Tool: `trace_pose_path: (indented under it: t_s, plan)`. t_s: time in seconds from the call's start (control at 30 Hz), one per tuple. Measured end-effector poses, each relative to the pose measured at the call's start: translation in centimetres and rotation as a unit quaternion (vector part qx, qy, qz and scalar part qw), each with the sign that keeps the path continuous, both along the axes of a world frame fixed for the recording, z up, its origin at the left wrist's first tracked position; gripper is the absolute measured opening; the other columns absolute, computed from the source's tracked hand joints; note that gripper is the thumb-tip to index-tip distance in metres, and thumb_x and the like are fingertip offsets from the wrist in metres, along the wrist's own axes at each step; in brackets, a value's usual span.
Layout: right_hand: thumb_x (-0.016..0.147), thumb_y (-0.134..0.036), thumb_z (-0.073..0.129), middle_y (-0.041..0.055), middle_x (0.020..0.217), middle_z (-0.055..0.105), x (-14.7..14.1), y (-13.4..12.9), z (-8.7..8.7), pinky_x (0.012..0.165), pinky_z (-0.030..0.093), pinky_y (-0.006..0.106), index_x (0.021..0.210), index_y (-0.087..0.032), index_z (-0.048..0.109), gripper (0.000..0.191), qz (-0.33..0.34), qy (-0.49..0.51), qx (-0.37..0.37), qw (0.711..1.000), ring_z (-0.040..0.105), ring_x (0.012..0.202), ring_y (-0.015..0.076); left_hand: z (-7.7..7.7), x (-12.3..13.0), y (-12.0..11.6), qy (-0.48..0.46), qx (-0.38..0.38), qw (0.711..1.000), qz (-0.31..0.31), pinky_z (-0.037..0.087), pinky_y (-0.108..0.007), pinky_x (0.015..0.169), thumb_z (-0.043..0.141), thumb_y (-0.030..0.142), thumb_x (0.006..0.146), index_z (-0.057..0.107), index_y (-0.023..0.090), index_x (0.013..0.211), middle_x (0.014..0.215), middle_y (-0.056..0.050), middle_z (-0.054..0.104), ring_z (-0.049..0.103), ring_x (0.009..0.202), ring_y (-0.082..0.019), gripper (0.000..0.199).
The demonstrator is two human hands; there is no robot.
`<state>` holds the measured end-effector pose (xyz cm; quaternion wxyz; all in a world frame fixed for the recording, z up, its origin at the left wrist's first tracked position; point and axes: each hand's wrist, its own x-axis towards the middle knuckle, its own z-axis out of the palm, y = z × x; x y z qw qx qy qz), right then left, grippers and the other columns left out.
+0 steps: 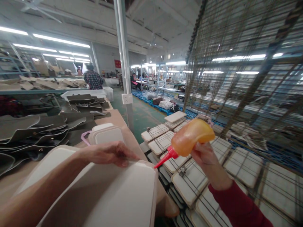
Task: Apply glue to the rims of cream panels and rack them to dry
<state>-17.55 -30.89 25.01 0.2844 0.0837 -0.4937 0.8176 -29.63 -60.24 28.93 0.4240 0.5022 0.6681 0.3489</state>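
Observation:
My left hand (115, 154) reaches across from the left, its fingers pressed together on the top edge of a white rounded panel (132, 192). In my right hand (204, 153) is an orange squeeze bottle (191, 135), tipped down to the left. Its red nozzle (165, 157) touches or nearly touches the panel's upper right corner. Part of my right hand's grip is hidden behind the bottle. Under and beside the panel lie more pale panels on a brown table (118, 118).
Wire racks holding white panels (187, 183) stand at the right, below a raised wire rack (236, 63). Dark grey pieces (47, 126) are heaped at the left. A post with a socket (127, 98) rises beyond the table. A person in a checked shirt (94, 80) stands further back.

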Motion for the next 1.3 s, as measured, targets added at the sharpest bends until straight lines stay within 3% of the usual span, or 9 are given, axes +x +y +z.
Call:
trace_pose_path:
  t_s: [0.27,0.67,0.83,1.03,1.13,1.3]
  plan:
    - [0.042,-0.034,0.090,-0.0041,0.073,0.072,-0.9,-0.5,0.2,0.087,0.054,0.043,0.105,-0.033,0.064,0.068,0.055,-0.027,0.023,0.998,0.068,0.070,0.0214,1.7,0.5,1.2,-0.020,-0.051,0.998,-0.043,0.046,-0.018,0.085,0.057,0.014,0.086,0.059,-0.002,0.123,0.112,-0.012,0.069,0.063,0.102,-0.022,0.040]
    - [0.041,-0.036,0.091,-0.0052,0.076,0.070,-1.5,-2.0,1.7,0.085,0.054,0.040,0.105,-0.035,0.064,0.069,0.116,-0.075,0.054,0.989,0.068,0.084,0.0237,2.0,0.1,1.6,-0.068,-0.066,0.992,-0.080,0.046,-0.020,0.089,0.059,0.008,0.081,0.057,-0.007,0.122,0.117,-0.015,0.066,0.061,0.108,-0.024,0.043]
    - [0.042,-0.034,0.090,-0.0052,0.076,0.070,-1.4,-1.9,1.5,0.084,0.054,0.037,0.106,-0.034,0.063,0.069,0.126,-0.076,0.064,0.987,0.068,0.079,0.0213,2.1,0.0,1.4,-0.088,-0.072,0.990,-0.085,0.045,-0.022,0.090,0.059,0.012,0.083,0.058,-0.005,0.122,0.115,-0.014,0.067,0.061,0.107,-0.023,0.043]
    - [0.045,-0.034,0.088,-0.0027,0.084,0.071,-1.2,-1.8,1.0,0.083,0.055,0.039,0.091,-0.031,0.067,0.051,0.099,-0.099,0.059,0.988,0.068,0.077,0.0211,2.5,0.2,1.1,-0.101,-0.070,0.991,-0.044,0.048,-0.020,0.083,0.063,0.019,0.082,0.063,0.002,0.119,0.104,-0.009,0.072,0.066,0.095,-0.022,0.041]
    - [0.040,-0.039,0.089,-0.0042,0.073,0.070,-1.4,-1.8,0.8,0.083,0.055,0.039,0.093,-0.032,0.066,0.057,0.087,-0.075,0.050,0.992,0.068,0.074,0.0212,2.5,0.1,0.8,-0.097,-0.066,0.992,-0.043,0.047,-0.022,0.086,0.062,0.022,0.083,0.063,0.002,0.121,0.108,-0.010,0.071,0.065,0.094,-0.023,0.042]
    - [0.044,-0.036,0.087,-0.0021,0.077,0.072,-1.3,-1.8,0.2,0.087,0.053,0.045,0.101,-0.033,0.064,0.062,0.061,-0.052,0.055,0.995,0.068,0.086,0.0262,1.7,-0.6,-0.2,-0.075,-0.060,0.995,-0.016,0.046,-0.027,0.089,0.063,0.030,0.083,0.062,0.004,0.123,0.109,-0.012,0.070,0.064,0.096,-0.025,0.048]
